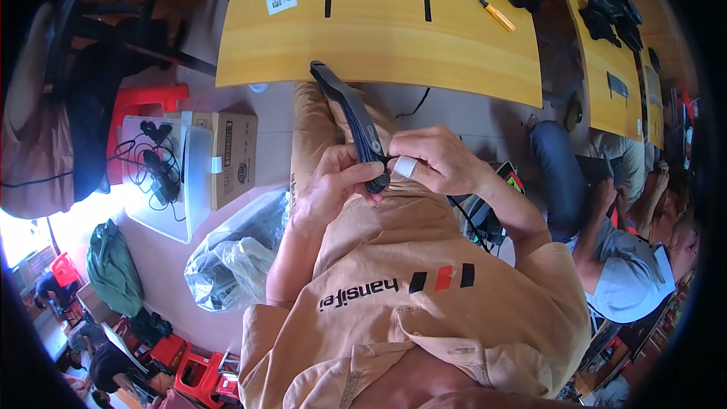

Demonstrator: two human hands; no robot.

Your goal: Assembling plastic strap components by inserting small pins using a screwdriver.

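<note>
The person holds a long black strap point(356, 117) in front of the chest, above the lap, with both hands meeting at its near end. The strap's long axis runs from that near end, at the hands, away and slightly to the person's left, up to a far tip that lies at the near edge of the yellow table point(379, 45). So almost the whole length of the strap lies beyond the grip, on the table side, and only a short stub shows below the fingers. The left hand point(333, 185) is closed around the strap's near end, thumb on top and fingers curled under it, holding it firmly. The right hand point(439, 159) comes in from the other side and is closed in a pinch just beside the strap, its thumb and first fingers together on something small and dark at the strap's edge; what that small piece is cannot be told. A band of white tape point(405, 167) is wrapped round one finger of the right hand. The two hands touch or nearly touch, and both are equally near the strap's end, the left bearing it and the right working at it. Well apart on the table lies a screwdriver point(491, 9) with a yellow handle, and to the person's left on the floor sit a cardboard box point(235, 155) and a clear plastic bag point(231, 257).
</note>
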